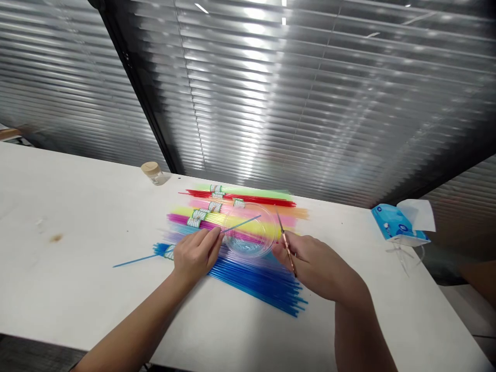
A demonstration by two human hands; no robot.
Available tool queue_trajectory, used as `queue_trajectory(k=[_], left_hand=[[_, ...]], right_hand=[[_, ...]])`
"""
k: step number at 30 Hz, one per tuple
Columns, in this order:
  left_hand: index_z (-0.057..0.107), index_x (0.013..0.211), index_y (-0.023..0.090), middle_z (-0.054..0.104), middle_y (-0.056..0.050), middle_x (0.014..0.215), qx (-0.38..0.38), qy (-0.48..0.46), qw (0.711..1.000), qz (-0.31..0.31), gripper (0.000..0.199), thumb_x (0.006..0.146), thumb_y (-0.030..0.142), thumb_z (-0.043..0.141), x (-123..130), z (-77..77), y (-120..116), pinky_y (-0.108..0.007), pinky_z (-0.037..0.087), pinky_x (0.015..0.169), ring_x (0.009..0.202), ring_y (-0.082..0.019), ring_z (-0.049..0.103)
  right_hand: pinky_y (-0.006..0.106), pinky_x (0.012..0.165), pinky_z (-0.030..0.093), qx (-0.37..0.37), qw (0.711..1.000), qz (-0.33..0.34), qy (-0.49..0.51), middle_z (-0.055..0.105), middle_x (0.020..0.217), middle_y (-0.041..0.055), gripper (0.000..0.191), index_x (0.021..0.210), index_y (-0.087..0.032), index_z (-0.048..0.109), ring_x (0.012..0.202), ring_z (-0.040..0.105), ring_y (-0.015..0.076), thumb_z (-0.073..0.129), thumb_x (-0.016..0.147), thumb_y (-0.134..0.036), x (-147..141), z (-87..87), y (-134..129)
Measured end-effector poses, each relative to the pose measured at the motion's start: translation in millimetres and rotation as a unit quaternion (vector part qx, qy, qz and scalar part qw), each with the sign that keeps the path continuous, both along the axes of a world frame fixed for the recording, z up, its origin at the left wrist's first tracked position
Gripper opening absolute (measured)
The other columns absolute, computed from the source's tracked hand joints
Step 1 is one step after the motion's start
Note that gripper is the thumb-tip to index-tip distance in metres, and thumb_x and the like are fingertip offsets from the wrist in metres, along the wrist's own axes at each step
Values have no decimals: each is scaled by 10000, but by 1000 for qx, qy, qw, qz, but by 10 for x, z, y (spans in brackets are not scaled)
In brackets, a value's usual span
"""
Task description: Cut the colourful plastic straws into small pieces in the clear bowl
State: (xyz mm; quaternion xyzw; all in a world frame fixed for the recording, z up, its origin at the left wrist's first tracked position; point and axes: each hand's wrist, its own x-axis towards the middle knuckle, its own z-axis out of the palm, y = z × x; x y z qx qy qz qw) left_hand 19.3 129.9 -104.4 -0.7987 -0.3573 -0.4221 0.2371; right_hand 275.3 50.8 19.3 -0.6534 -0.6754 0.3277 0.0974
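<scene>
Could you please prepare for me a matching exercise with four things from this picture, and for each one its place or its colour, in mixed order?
Things:
1. scissors
2. thin blue stick
3. tissue pack
4. jar

Places and colours:
A. with a tan lid, near the far edge of the white table
B. in the right hand
C. blue and white, with a white sheet sticking out
D. in the left hand

Right pairs: 1-B, 2-D, 3-C, 4-A
</scene>
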Motion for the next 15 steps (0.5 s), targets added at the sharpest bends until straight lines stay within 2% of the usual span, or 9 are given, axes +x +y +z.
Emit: queue_trajectory(k=[3,7,11,15], left_hand=[[616,905,169,643,10,670,-9,4,1000,0,18,906,187,618,-9,19,-8,-247,404,544,563,-127,585],[593,839,176,630,9,653,-25,1,1000,-11,66,904,176,592,-7,38,-29,-257,394,537,545,-126,562],[583,841,180,631,12,651,-23,-4,1000,-20,60,899,169,588,8,47,-39,-259,385,526,540,-125,561],[582,844,180,627,14,651,-26,-6,999,-34,53,893,161,585,28,41,-53,-257,385,520,534,-122,548]], right_hand=[[314,590,383,-15,1000,26,9,697,880,78,516,827,-214,592,749,611,237,405,963,-675,-69,-21,30],[306,583,373,-17,998,46,27,689,833,77,502,787,-202,581,713,601,222,456,947,-662,-135,-52,64],[302,575,360,-29,997,66,16,658,752,47,525,747,-200,519,662,569,200,424,957,-672,-175,-88,82],[298,578,354,-21,997,67,21,648,750,27,519,782,-206,514,669,564,196,440,945,-692,-191,-115,94]])
